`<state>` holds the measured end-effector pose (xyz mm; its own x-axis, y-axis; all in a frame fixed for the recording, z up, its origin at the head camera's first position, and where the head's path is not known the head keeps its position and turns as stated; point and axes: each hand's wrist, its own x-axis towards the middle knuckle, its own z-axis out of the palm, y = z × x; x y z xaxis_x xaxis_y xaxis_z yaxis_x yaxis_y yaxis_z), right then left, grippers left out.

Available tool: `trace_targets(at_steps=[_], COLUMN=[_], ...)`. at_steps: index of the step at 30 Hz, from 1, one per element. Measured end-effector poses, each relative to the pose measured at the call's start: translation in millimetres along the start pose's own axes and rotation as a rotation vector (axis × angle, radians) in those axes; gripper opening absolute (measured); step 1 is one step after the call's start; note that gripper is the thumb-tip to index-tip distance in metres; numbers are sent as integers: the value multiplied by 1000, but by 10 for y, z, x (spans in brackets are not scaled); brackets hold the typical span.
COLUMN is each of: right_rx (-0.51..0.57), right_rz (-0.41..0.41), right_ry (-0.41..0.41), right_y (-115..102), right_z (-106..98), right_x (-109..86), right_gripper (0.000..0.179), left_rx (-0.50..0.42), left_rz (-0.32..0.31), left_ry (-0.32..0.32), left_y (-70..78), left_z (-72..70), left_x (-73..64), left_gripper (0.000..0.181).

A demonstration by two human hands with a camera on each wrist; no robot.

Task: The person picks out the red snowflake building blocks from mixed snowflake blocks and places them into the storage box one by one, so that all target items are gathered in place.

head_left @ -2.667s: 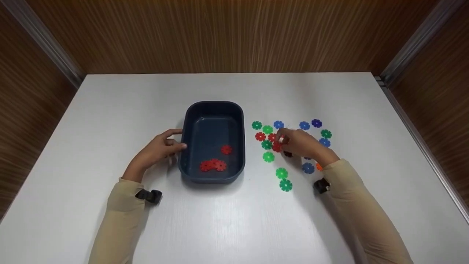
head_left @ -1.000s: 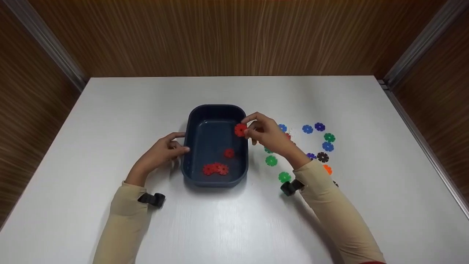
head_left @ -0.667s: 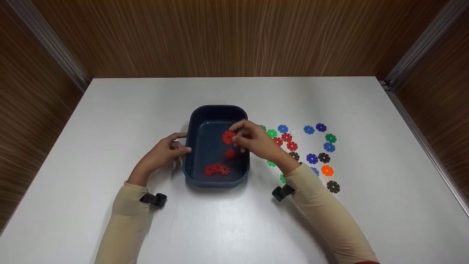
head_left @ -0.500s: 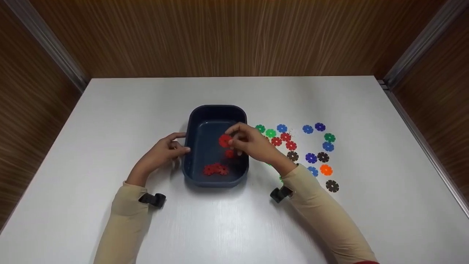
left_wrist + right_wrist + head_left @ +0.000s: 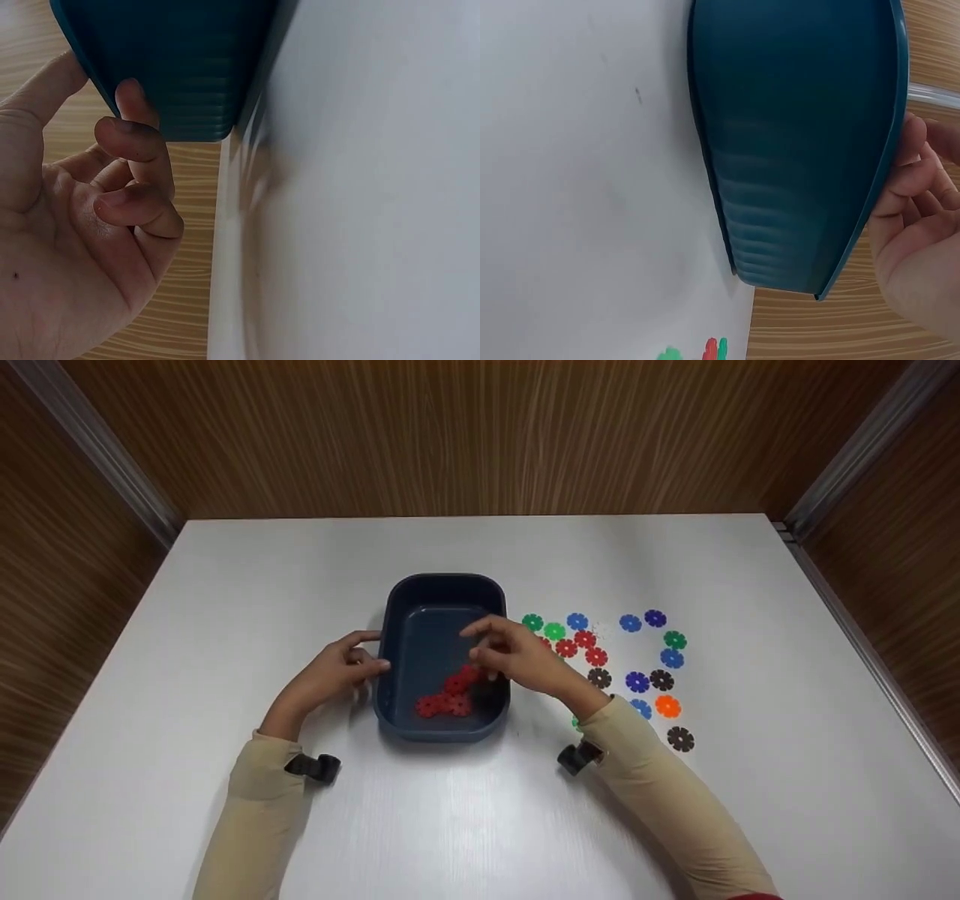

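In the head view, a dark blue rectangular plastic tub (image 5: 441, 733) stands mid-table. My left hand (image 5: 330, 675) holds its left side, thumb over the rim and fingers against the outer wall; the left wrist view shows those fingers bent beside the tub (image 5: 172, 60). Above the tub's right part hovers my right hand (image 5: 517, 656), fingers loosely bent with nothing between them. Below it, several red flower-shaped notched discs (image 5: 459, 705) lie together in the tub's near half, one partly hidden by the fingers. The right wrist view has the hand beyond the tub's rim (image 5: 896, 142).
To the tub's right, more notched discs are spread on the white table (image 5: 420, 825): red (image 5: 566, 648), green (image 5: 532, 622), blue (image 5: 631, 623), orange (image 5: 667, 706) and dark brown (image 5: 680, 739). The right forearm covers some of them. A wood-grain panel (image 5: 480, 442) rises behind the table.
My right hand brought a red disc left from the scattered group to above the tub, then let it go; it now lies among the red ones inside. My left hand stays on the tub.
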<state>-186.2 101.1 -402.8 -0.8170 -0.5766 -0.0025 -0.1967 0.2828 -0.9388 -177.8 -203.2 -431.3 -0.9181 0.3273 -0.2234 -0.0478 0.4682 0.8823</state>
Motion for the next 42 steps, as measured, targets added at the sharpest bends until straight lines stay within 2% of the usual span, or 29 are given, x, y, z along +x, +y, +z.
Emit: trace_targets(at_steps=[10,27,30,36,42], right_rx=[-24,-194,-234,-273,-333], right_rz=[-6,106,149,310,302], right_ry=[28,68,59,45,49], right_y=[31,116,145,214,304], right_z=[-132,-581,-631,-769,-934], right_x=[-64,-324,-365,-432,-477], right_gripper=[29,30,30,35,35], left_rx=[0,-15,-4,-7,-12], left_rz=[-17,9,3,-7,-16], left_ry=[8,2,4,7,2], left_y=[10,5,10,18,8], left_z=[-2,2,6,9,5], left_x=[-24,-33,-35,-46,-60], left_gripper=[59,60,60,59,59])
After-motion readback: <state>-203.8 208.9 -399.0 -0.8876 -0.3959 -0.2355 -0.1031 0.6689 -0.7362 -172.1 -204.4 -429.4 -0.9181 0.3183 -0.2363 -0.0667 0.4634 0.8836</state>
